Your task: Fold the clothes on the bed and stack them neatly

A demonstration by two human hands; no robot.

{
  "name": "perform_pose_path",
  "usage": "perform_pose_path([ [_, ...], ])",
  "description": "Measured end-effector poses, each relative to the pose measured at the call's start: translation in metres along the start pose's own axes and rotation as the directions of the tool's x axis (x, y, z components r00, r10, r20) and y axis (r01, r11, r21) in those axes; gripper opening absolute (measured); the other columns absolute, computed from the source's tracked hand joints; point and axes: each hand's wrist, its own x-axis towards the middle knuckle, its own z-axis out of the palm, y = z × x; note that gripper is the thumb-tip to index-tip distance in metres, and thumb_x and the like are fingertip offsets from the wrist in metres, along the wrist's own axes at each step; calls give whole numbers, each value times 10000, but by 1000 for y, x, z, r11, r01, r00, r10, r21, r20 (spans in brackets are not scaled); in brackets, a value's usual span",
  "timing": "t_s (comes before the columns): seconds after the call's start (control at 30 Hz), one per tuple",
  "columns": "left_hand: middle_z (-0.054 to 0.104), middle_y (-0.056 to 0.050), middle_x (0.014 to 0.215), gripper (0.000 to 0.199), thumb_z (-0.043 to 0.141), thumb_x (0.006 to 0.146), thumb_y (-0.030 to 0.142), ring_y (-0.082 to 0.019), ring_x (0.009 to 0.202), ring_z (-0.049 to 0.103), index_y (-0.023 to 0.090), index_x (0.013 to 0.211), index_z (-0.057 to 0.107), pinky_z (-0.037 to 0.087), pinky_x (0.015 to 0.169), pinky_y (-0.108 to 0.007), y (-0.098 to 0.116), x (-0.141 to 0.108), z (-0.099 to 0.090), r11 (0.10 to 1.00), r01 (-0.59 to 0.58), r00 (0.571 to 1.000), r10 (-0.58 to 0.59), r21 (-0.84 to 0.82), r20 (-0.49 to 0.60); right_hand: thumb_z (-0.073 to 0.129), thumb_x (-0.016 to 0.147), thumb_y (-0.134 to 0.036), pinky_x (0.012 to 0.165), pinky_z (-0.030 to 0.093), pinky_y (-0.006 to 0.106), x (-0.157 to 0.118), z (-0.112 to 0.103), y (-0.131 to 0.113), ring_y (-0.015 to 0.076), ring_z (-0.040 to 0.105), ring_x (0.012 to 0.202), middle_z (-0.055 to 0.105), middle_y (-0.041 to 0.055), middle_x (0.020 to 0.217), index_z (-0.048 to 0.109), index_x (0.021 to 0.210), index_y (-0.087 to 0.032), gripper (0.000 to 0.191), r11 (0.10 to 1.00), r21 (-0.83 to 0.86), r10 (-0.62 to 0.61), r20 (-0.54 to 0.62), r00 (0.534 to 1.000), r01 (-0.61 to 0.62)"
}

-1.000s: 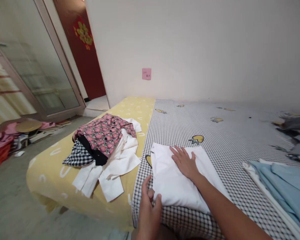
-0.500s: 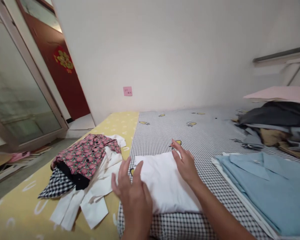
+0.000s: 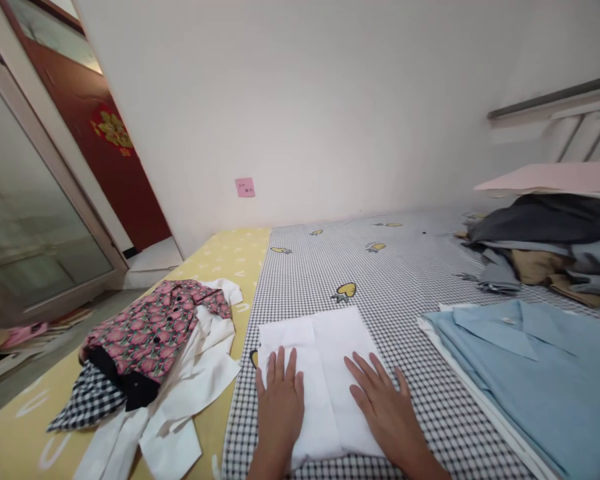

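Observation:
A folded white garment [image 3: 325, 337] lies flat on the black-and-white checked bedsheet [image 3: 300, 280], close to the sheet's near edge. My left hand [image 3: 279, 410] presses on its left half, palm down with the fingers spread. My right hand [image 3: 386, 415] rests palm down on its lower right part, and neither hand grips the cloth. Both hands hide the garment's lower portion. A vertical fold or seam runs down the middle of the white bundle.
Left of the sheet, on yellow bedding, lie a pink floral shirt [image 3: 153, 330] and a white garment [image 3: 200, 353]. A folded light blue shirt [image 3: 525, 373] sits to the right. A dark clothes pile [image 3: 545, 223] lies beyond it, under a pink board [image 3: 550, 178].
The white garment now lies squarer and flatter, with a fold visible. My left hand has moved from its left side onto it. The head view has shifted slightly.

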Motion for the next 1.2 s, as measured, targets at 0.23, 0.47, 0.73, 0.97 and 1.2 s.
perform_pose_path([
  [0.23, 320, -15, 1603, 516, 305, 992, 253, -278, 1486, 327, 313, 1501, 367, 255, 1203, -633, 1, 0, 3, 1000, 5, 999, -6, -18, -33, 301, 1000, -531, 1195, 109, 675, 10, -11, 0, 285, 246, 1512, 368, -79, 1590, 453, 1470, -436, 503, 997, 20, 70, 147, 987, -74],
  [0.47, 373, -37, 1583, 520, 346, 971, 226, -293, 1462, 375, 306, 1480, 406, 279, 1187, -644, 0, 0, 6, 1000, -14, 996, 11, -26, -92, 304, 1010, -470, 1184, 106, 685, 74, -71, -37, 315, 138, 1536, 255, -56, 1652, 393, 1513, -408, 515, 991, -87, 83, -171, 982, -99],
  [0.73, 376, -34, 1589, 515, 332, 982, 260, -297, 1473, 356, 327, 1490, 388, 280, 1181, -650, 0, 0, 12, 999, -27, 993, 25, -21, -118, 286, 1020, -445, 1167, 133, 672, 109, 1, -15, 315, 203, 1517, 328, -28, 1627, 391, 1514, -403, 507, 999, -36, 42, 82, 996, -39],
  [0.97, 388, -47, 1583, 526, 345, 966, 238, -292, 1469, 365, 300, 1484, 411, 252, 1192, -649, 2, -1, 7, 998, 4, 994, -11, -70, -106, 383, 972, -464, 1164, 173, 665, 98, -34, -28, 303, 247, 1508, 294, -10, 1642, 286, 1558, -391, 598, 996, 7, 92, 159, 983, -94],
  [1.2, 381, -42, 1586, 532, 506, 896, 295, -294, 1506, 279, 301, 1428, 517, 69, 1232, -634, -2, 8, 4, 878, 94, 995, -99, -469, 15, 329, 1010, -530, 1177, 190, 668, -16, -13, -51, 330, 246, 1507, 353, -87, 1601, 272, 1518, -529, 511, 952, -21, -305, 13, 952, 306],
])
